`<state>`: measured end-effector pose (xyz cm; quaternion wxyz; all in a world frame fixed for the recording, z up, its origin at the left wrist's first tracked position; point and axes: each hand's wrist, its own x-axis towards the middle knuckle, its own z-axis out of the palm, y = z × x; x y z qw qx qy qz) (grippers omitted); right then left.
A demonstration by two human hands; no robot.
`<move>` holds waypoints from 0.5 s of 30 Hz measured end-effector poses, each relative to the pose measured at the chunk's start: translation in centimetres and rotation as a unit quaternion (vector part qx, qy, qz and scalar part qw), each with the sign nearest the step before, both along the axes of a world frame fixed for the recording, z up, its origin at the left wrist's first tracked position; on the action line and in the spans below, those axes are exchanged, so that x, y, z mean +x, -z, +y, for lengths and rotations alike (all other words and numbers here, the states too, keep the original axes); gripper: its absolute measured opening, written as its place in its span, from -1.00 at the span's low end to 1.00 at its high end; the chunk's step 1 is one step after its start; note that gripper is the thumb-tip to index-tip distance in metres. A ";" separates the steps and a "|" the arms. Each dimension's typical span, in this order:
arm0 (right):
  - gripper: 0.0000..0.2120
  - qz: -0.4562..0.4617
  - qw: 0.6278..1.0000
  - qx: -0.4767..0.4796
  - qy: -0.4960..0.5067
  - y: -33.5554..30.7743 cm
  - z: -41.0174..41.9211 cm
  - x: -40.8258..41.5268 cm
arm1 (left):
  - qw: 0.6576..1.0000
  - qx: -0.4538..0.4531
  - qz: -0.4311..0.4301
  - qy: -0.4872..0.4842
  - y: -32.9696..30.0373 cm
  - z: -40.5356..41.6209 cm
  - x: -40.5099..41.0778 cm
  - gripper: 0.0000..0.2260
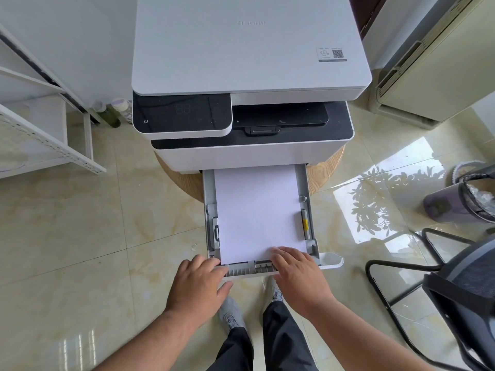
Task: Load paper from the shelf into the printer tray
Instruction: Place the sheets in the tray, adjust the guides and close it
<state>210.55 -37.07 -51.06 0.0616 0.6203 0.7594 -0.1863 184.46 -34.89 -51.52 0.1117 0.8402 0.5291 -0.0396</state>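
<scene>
A white printer (249, 62) stands on a round wooden stool, its grey paper tray (310, 231) pulled out toward me. A stack of white paper (258, 212) lies flat inside the tray between the side guides. My left hand (199, 285) rests on the tray's front left corner, fingers reaching over the front edge. My right hand (297, 271) lies flat with its fingers on the near right corner of the paper and the tray front.
A white metal shelf (45, 140) stands at the left. A black chair (455, 298) is at the right, with a bin (471, 196) behind it. Bottles (115, 113) stand by the printer's left side. My legs and shoes are below the tray.
</scene>
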 end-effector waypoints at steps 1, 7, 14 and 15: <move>-0.58 0.000 1.000 0.002 0.000 0.0 0.0 0.0 | 1.000 0.004 0.008 0.006 -0.1 -0.1 0.1 -0.63; -0.58 -0.006 1.000 -0.001 -0.002 -0.1 0.0 -0.2 | 0.999 -0.009 0.044 0.003 -0.2 -0.6 0.8 -0.69; -0.57 -0.014 1.000 -0.014 0.007 -1.1 0.0 0.4 | 0.996 -0.047 -0.024 -0.078 -1.5 -0.4 1.5 -0.79; -0.58 -0.008 1.000 -0.016 0.010 -1.3 0.0 0.6 | 0.990 -0.054 -0.057 -0.121 -1.7 -0.1 1.6 -0.81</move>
